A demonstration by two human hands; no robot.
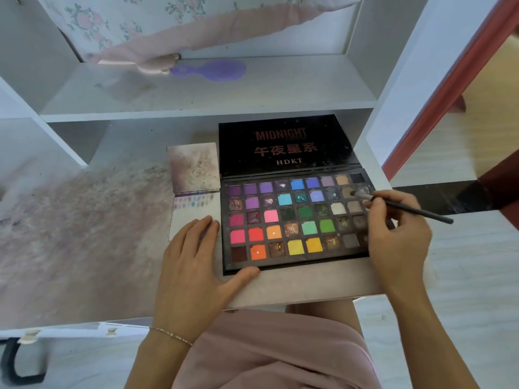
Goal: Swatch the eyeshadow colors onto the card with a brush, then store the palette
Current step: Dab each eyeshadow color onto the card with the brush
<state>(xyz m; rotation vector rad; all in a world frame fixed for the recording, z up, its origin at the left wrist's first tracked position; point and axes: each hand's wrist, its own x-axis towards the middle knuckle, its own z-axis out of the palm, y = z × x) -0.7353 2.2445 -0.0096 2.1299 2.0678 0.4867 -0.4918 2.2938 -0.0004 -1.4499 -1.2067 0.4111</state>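
Observation:
An open black eyeshadow palette [295, 220] with several rows of coloured pans lies on the desk, its lid [286, 144] tipped back. Left of it lies a white card [193, 211] with a row of small swatches along its top edge. My left hand [196, 265] rests flat with fingers on the card's lower part and thumb against the palette's front edge. My right hand [396, 237] pinches a thin black brush [407, 209]; its bristle tip touches a pan in the upper right corner of the palette.
A second, stained card [193, 167] lies above the swatch card. The desk top [84, 220] is smudged with pink powder. A purple hairbrush [213, 69] and pink cloth [157, 46] sit on the shelf above. White shelf walls flank the palette.

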